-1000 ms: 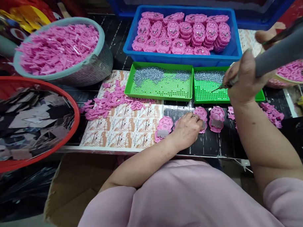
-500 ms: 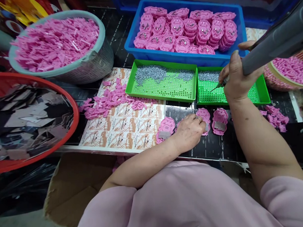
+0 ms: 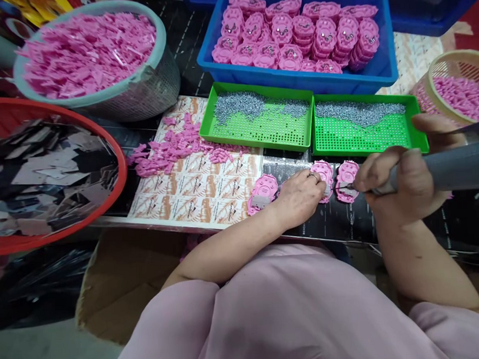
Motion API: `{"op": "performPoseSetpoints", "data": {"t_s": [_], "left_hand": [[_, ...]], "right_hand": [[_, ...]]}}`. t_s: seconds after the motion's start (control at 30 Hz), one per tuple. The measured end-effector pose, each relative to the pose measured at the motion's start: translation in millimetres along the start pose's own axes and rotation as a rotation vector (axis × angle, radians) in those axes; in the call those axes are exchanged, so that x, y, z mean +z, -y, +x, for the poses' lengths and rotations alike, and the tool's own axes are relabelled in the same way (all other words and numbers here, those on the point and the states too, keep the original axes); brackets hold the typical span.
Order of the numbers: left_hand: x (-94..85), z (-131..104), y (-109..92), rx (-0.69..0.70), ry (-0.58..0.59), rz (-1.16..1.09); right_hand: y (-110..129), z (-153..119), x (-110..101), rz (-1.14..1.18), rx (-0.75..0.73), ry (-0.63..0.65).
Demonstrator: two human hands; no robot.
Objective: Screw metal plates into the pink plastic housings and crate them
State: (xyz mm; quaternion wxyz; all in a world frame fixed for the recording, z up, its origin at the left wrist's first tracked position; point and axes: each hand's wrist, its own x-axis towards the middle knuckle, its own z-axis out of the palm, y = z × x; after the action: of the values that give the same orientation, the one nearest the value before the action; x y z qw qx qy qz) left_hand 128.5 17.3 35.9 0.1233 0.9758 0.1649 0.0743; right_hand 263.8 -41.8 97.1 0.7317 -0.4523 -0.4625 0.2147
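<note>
My right hand [image 3: 400, 181] is wrapped round a grey electric screwdriver [image 3: 459, 165], held nearly level. Its thin bit points left, with the tip between two pink plastic casings near my left hand. My left hand [image 3: 301, 198], a ring on one finger, lies curled palm down over the row, its fingertips on a pink plastic casing [image 3: 322, 174] with a grey plate. That hand partly hides another casing beneath it. To the right lies one more pink casing [image 3: 347, 178]; at the row's left end is another casing [image 3: 262, 192].
Two green trays [image 3: 257, 141] of small screws stand behind the row, before a blue bin [image 3: 298, 75] of stacked pink casings. Loose pink parts [image 3: 171, 150] lie left. A grey-green basket [image 3: 138, 94], a red basin [image 3: 119, 178] and a cream basket [image 3: 428, 86] stand around.
My right hand has brought the screwdriver from over the right green tray down and toward me, to the casings. My left hand stays on the row. The view has shifted slightly.
</note>
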Motion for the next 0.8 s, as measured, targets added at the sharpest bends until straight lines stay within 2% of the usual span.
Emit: {"op": "performPoseSetpoints", "data": {"t_s": [0.1, 0.53, 0.7, 0.8], "left_hand": [[1.4, 0.5, -0.7, -0.006, -0.006, -0.001], [-1.7, 2.2, -2.1, -0.009, 0.015, -0.019], [-3.2, 4.1, -2.4, -0.019, 0.04, -0.024], [-3.3, 3.8, -1.6, -0.016, 0.055, -0.028]], "right_hand": [[-4.7, -9.1, 6.7, 0.021, -0.097, 0.027], [-15.9, -10.8, 5.0, 0.036, -0.116, 0.08], [-19.9, -16.5, -1.2, 0.033, -0.096, 0.174], [-16.0, -7.7, -4.7, 0.052, -0.077, 0.238]]}}
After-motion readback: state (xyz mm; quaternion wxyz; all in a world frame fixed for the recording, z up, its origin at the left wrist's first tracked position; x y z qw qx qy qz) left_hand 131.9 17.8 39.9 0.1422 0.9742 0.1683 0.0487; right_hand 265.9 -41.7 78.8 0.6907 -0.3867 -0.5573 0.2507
